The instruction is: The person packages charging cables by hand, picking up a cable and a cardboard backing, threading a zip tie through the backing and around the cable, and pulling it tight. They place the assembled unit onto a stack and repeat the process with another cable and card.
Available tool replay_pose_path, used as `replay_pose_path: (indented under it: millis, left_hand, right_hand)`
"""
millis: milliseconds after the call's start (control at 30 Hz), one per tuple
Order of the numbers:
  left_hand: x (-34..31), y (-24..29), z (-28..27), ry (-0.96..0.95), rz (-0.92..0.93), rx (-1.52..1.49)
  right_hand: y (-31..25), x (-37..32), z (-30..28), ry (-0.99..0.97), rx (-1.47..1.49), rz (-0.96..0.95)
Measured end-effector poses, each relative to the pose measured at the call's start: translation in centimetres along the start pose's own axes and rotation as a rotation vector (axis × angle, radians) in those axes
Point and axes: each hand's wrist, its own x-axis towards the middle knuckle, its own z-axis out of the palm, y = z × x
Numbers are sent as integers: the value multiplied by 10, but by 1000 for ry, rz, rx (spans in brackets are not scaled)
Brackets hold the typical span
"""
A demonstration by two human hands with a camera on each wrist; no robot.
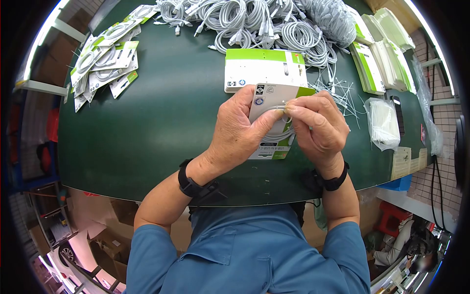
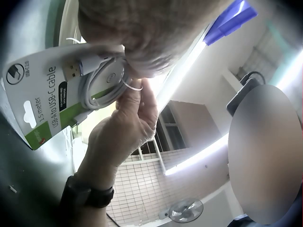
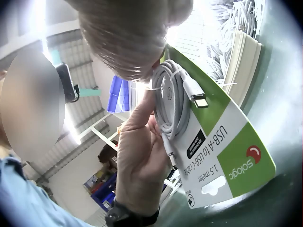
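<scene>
A green and white cable card (image 1: 259,113) (image 2: 42,85) (image 3: 236,142) is held tilted above the table. Its coiled white cable (image 1: 280,137) (image 2: 86,95) (image 3: 162,111) lies against the printed face. My left hand (image 1: 237,128) (image 2: 142,35) (image 3: 141,161) grips the card's left side, with the thumb across the cable. My right hand (image 1: 320,121) (image 2: 124,125) (image 3: 125,38) pinches a thin white tie (image 2: 136,88) at the coil, its fingertips beside the left thumb. The fingertips partly hide the tie in the head view.
Beyond the hands lies a stack of cards (image 1: 262,71). Coiled cables (image 1: 240,22) and loose ties (image 1: 346,98) are behind it. Carded cables (image 1: 105,63) are piled at the left. More card stacks (image 1: 366,66), a plastic-wrapped bundle (image 1: 383,122) and a phone (image 1: 398,115) lie at the right.
</scene>
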Motion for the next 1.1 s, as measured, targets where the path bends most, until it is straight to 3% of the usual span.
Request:
replay_pose_path:
  millis: [133,333,700,800,933,1033,1100]
  left_hand:
    - [-4,8,0,-38,-63,95]
    - [-1,-3,3,32,40,30]
    - [-1,1,1,-15,33,39]
    - [1,4,0,-14,-8,16]
    - [1,17,1,-44,-57,-102]
    - [-2,21,6,-86,-26,-181]
    - [-4,21,5,-122,-37,-148]
  right_hand:
    - [1,4,-3,-46,55,87]
    - [1,9,-9,-113,36,67]
    - [1,14,-19,-206,80,146]
    - [-5,13,-23,-154,222,354]
    - [6,10,-29,185,408,783]
    - [33,-5,-26,-19,853,1154]
    - [31,-14,-21,-175,1157,1245]
